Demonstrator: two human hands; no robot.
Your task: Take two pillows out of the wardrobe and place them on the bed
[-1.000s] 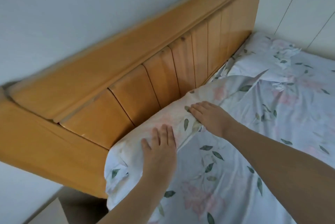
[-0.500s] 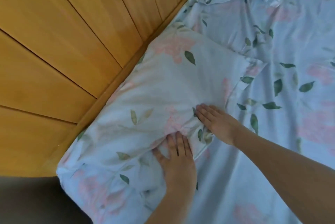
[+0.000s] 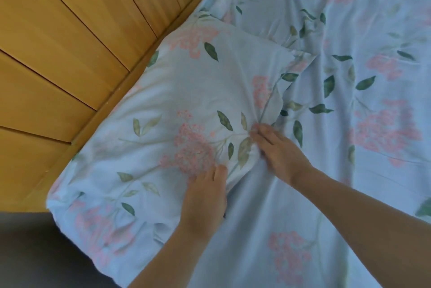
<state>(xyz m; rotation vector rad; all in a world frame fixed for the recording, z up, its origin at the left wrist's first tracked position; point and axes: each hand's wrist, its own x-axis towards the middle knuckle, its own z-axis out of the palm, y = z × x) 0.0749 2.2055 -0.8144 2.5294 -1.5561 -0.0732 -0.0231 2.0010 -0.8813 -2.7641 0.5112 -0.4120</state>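
Both hands have slid toward 3 o'clock along the pillow [image 3: 186, 106], left hand [image 3: 203, 201] flat, right hand [image 3: 279, 152] fingers [image 3: 258, 134] pinching its cover, still settling it on the bed [image 3: 349, 171]; next, smooth and let go

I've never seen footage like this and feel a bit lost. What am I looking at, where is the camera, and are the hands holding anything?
There is no machine here: a person wears one wide-angle camera on the head, looking down at their own bare arms. The surface is a bed covered in floral fabric, set against a wooden headboard. A pillow in matching floral fabric lies flat along the headboard. The left hand and right hand both rest on the pillow's near edge, fingers bunching the fabric a little. Whether that is a real grip or only pressing is hard to tell. Nothing is lifted.
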